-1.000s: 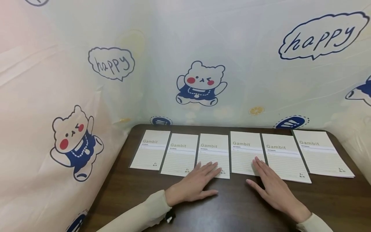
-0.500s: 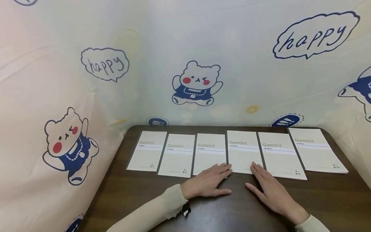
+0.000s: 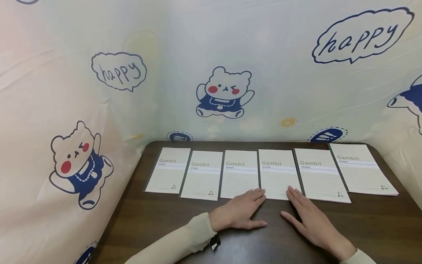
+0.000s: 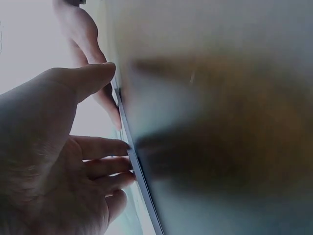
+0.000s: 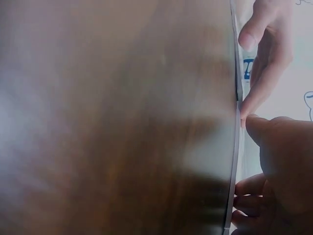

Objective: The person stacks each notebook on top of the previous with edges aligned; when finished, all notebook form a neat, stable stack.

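Several white Gambit notebooks lie in a row along the far side of the dark wooden table. In the head view my left hand (image 3: 239, 209) lies flat with fingers straight, its fingertips on the near edge between the third notebook from the left (image 3: 240, 172) and the third from the right (image 3: 278, 176). My right hand (image 3: 311, 222) rests its straight fingertips on the near right corner of that latter notebook. Both thumbs point inward, apart from each other. In the left wrist view my left hand (image 4: 58, 142) reaches to a thin dark edge. The right wrist view shows my right hand (image 5: 288, 166) against a similar edge.
Two more notebooks (image 3: 168, 170) (image 3: 202, 176) lie on the left, and two (image 3: 321, 176) (image 3: 362, 168) on the right. Bear-printed fabric (image 3: 178, 102) hangs close behind the table (image 3: 145, 223) and at its sides.
My left hand has moved right, off the middle of the third notebook from the left. The third notebook from the right has slid slightly nearer. My right hand stays on that notebook's corner.
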